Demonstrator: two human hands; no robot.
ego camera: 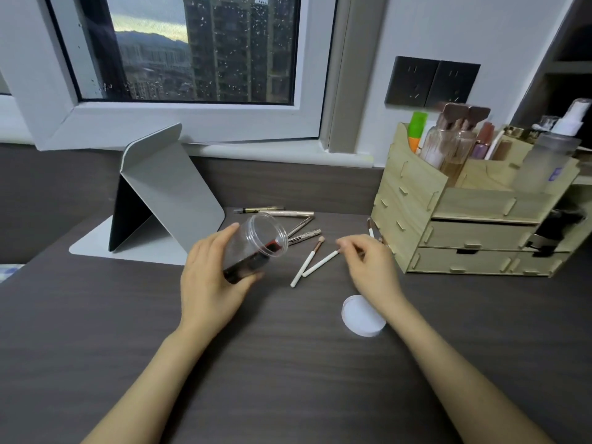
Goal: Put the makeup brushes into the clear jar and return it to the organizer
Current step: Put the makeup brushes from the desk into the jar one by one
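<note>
My left hand (209, 277) grips the clear jar (256, 246), tilted with its open mouth up and to the right, above the dark desk. Two white-handled makeup brushes (312, 262) lie crossed on the desk between my hands. My right hand (371, 267) hovers over the far end of one of them, its fingers curled and pinched close to the brush tip; whether they touch it is unclear. Another white-handled brush (370, 227) lies beside the wooden organizer (474, 219) at the right. The jar's white lid (363, 315) rests flat under my right wrist.
Several gold and dark cosmetic pencils (290, 222) lie behind the jar. A folded grey tablet stand (160, 193) sits at the left. The organizer's top holds bottles and tubes, and it has drawers below. A window and a wall socket are behind.
</note>
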